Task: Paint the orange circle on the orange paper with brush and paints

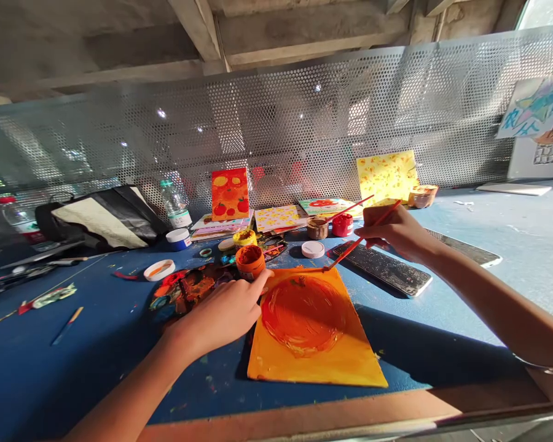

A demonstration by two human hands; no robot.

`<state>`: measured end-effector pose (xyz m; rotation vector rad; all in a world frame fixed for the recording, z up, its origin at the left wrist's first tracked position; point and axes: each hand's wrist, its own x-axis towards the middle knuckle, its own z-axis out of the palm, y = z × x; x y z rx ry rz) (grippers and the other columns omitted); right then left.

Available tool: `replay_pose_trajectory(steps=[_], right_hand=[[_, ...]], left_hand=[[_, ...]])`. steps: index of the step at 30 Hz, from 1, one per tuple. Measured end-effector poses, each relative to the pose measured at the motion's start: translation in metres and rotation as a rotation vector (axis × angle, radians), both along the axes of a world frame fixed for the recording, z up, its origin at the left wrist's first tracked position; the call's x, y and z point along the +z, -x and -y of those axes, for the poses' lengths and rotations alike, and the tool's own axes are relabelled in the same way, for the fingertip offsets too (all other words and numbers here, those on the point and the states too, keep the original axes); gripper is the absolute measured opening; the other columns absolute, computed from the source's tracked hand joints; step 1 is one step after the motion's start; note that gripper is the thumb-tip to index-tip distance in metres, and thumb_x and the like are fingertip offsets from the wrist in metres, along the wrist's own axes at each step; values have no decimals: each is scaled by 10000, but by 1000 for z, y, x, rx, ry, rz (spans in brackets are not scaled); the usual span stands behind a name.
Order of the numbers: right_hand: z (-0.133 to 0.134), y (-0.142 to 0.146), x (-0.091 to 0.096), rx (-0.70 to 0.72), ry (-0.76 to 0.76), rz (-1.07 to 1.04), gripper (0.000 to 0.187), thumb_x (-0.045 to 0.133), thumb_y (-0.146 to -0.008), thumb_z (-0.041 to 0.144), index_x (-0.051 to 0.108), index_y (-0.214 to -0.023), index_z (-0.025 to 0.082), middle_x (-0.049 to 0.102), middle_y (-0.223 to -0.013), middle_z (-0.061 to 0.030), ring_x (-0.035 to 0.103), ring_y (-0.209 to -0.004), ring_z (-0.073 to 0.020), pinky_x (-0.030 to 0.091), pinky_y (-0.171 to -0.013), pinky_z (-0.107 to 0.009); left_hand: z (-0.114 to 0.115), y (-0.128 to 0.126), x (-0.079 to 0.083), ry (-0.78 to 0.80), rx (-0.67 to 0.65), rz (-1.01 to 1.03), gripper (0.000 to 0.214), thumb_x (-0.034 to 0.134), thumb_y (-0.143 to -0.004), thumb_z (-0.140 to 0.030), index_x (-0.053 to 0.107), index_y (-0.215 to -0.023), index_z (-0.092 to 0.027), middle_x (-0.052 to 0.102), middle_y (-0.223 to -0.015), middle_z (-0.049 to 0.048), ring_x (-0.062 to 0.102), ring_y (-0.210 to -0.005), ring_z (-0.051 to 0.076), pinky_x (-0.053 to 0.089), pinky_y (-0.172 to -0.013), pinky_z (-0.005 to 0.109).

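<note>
My right hand [394, 230] grips a thin red-handled paintbrush [350, 248], its tip at the top edge of an orange-yellow canvas [317, 368]. A large red-orange round shape [304, 313] with thick strokes is painted on that canvas. My left hand [233, 310] is at the canvas's upper left edge, thumb against it and fingers curled, mostly hidden. Just beyond this hand stands an uncapped jar of orange paint [250, 263]. A paint-smeared palette [188, 287] lies to its left, partly covered by my hand and forearm.
Beyond the canvas are a yellow paint jar [244, 238], a red paint jar [342, 225], a brown jar [317, 228] and a white lid [313, 249]. A dark phone [382, 270] lies right. Small paintings [230, 193] lean on a perforated metal screen [295, 123]. A black bag [105, 218] sits left.
</note>
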<state>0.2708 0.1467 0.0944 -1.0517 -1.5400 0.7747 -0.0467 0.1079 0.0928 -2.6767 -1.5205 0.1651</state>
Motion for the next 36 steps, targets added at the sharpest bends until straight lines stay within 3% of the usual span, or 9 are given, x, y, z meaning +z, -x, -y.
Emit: replay_pose_trajectory(steps=[5,10,15,19,26,33,36], right_hand=[[-2,-7,3,-45,0,-28,332,783,-535,198,479,-402,187,458,-381,49,479,-387,-79,369,-403,-209],[-2,-11,6,-87,-74,-64,370,844,-546,271,502,-418,205,468,-406,43,484,-401,-87,376,-410,-227],[-1,-5,2,-22,-2,-10,362,838,-576,321,514,-471,200,501,-423,33,492,-412,-91,306,-383,-211],[-3,-8,2,-21,-5,-7,407,837,-556,286,461,-427,197,447,-404,48,472,-416,-83,334,-413,-216],[4,-2,6,20,-4,-55,276,760,-577,198,505,-477,176,505,-444,35,494,-437,-86,309,-429,-215],[2,-11,5,40,6,-68,314,689,-564,113,419,-416,171,397,-413,59,353,-405,-39,234,-413,-205],[3,-8,5,32,11,-91,280,719,-576,163,463,-464,179,450,-439,44,438,-425,-70,248,-408,-213]], left_hand=[[1,-2,2,-1,-1,-21,564,349,-847,-132,377,-1410,-153,579,-549,13,489,-411,169,163,-450,280],[3,-3,5,-11,-14,-28,579,329,-843,-138,383,-1419,-133,617,-582,39,514,-422,186,204,-458,283],[5,-4,6,1,3,-36,602,329,-837,-128,367,-1437,-138,639,-614,50,518,-431,191,225,-465,280],[5,-5,7,1,16,-48,602,330,-853,-133,345,-1455,-144,661,-654,52,511,-435,175,268,-498,267],[5,-4,6,-27,-4,-49,571,361,-841,-102,393,-1409,-143,552,-515,-12,490,-381,156,218,-442,261],[5,-5,7,-27,-21,-8,568,374,-833,-81,404,-1396,-145,485,-472,-42,465,-360,141,192,-422,260],[5,-5,7,-27,-6,-24,560,372,-839,-88,402,-1393,-157,519,-488,-33,475,-366,147,227,-434,255]])
